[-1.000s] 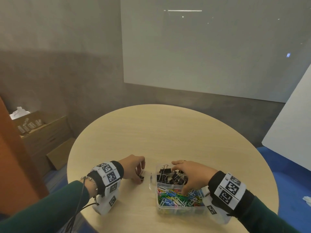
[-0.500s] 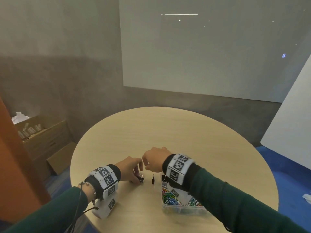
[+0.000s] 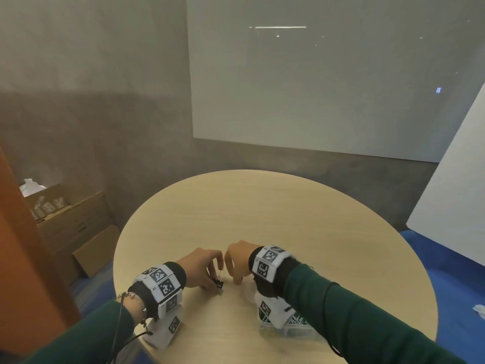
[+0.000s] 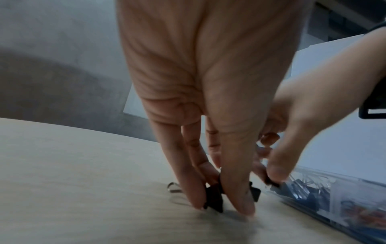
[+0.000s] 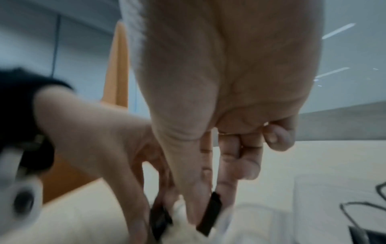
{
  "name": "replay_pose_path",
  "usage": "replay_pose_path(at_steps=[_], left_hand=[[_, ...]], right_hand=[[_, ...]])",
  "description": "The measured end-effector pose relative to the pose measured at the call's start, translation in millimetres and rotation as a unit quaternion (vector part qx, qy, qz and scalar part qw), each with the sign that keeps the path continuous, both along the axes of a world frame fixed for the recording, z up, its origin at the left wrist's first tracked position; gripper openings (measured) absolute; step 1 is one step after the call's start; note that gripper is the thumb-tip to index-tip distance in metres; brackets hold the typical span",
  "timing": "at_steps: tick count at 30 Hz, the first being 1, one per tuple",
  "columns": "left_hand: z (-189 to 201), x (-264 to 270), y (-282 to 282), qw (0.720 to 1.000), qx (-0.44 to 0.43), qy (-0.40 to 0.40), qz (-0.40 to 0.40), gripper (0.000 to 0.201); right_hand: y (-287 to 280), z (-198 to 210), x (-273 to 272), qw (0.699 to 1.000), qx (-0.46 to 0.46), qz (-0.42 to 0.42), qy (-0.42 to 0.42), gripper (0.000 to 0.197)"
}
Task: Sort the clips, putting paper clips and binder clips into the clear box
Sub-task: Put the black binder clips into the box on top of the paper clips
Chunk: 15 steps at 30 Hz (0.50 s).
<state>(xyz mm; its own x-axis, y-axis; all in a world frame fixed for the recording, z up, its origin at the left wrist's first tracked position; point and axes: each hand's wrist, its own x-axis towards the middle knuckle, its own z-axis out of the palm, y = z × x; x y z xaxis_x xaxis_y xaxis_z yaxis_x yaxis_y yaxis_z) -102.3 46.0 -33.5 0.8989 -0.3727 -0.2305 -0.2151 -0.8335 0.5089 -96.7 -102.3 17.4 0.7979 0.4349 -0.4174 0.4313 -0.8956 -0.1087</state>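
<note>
My left hand [image 3: 213, 281] pinches a black binder clip [image 3: 220, 284] against the round table, its wire handle standing up; in the left wrist view the fingertips [image 4: 197, 202] flank the clip [image 4: 213, 199]. Right beside it my right hand [image 3: 237, 279] reaches down, and in the right wrist view its thumb and forefinger pinch a second black binder clip [image 5: 211, 213] on the table. The clear box [image 3: 294, 328] sits under my right wrist and is mostly hidden; the left wrist view shows its wall [image 4: 336, 186] with black clips and coloured paper clips inside.
The pale wooden table [image 3: 275, 219] stretches bare behind my hands. Cardboard boxes [image 3: 68, 219] stand on the floor at the left, a white board [image 3: 451, 211] leans at the right, and blue floor surrounds the table.
My right hand left the box, crossed to the left and came down on the small clip beside my left hand. The left hand stayed put with its clip.
</note>
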Motion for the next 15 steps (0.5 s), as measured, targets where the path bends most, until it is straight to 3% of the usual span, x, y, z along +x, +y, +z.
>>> replay_pose_path(at_steps=[4, 6, 15], left_hand=[[1.9, -0.7, 4.5, 0.999, -0.035, 0.008, 0.005, 0.041], [1.1, -3.5, 8.2, 0.999, -0.044, 0.014, 0.008, 0.04], [9.4, -0.9, -1.4, 0.997, -0.076, 0.0, 0.004, 0.042]], right_hand=[[-36.0, 17.8, 6.6, 0.975, 0.21, -0.077, -0.018, 0.034], [-63.0, 17.5, 6.8, 0.959, 0.261, -0.109, -0.025, 0.036], [-160.4, -12.5, -13.1, 0.945, 0.25, -0.165, -0.132, 0.012]])
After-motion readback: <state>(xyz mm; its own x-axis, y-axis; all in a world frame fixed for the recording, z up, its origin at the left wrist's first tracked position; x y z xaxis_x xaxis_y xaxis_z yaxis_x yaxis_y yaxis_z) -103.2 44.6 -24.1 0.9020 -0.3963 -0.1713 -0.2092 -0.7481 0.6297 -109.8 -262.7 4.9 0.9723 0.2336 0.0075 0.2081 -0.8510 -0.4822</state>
